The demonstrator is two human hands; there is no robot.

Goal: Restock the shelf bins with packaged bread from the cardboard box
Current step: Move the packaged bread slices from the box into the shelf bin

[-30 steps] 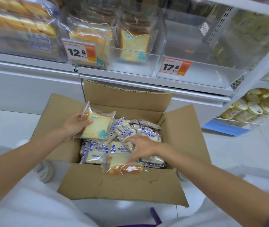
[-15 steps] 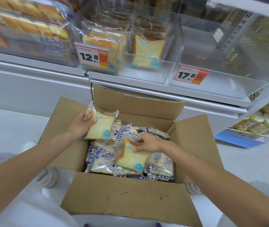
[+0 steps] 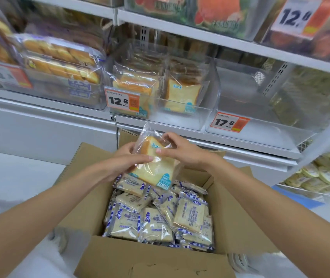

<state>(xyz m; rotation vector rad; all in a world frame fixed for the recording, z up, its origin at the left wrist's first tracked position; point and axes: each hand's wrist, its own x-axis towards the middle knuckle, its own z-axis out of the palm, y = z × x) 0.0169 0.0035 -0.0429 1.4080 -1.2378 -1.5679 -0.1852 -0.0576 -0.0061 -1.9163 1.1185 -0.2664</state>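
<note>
Both hands hold clear-wrapped toast packs [image 3: 156, 167] together above the far end of the open cardboard box [image 3: 152, 259]. My left hand [image 3: 129, 160] grips them from the left and my right hand [image 3: 182, 150] pinches the wrapper from the right. How many packs are stacked there is hard to tell. Inside the box lie several blue-and-white bread packs [image 3: 156, 221]. Straight ahead stands the clear shelf bin [image 3: 160, 117] tagged 12.8, with matching toast packs [image 3: 182, 95] standing in it.
To the right is a clear bin [image 3: 260, 135] tagged 17.8 with nothing visible in it. A bin of long bread packs [image 3: 59, 63] sits to the left. Wire baskets of round yellow packages [image 3: 320, 175] lie low at the right. White floor surrounds the box.
Both hands rose out of the box and came together, joining the left hand's toast pack with the one the right hand picked up. The view tilted up toward the shelf.
</note>
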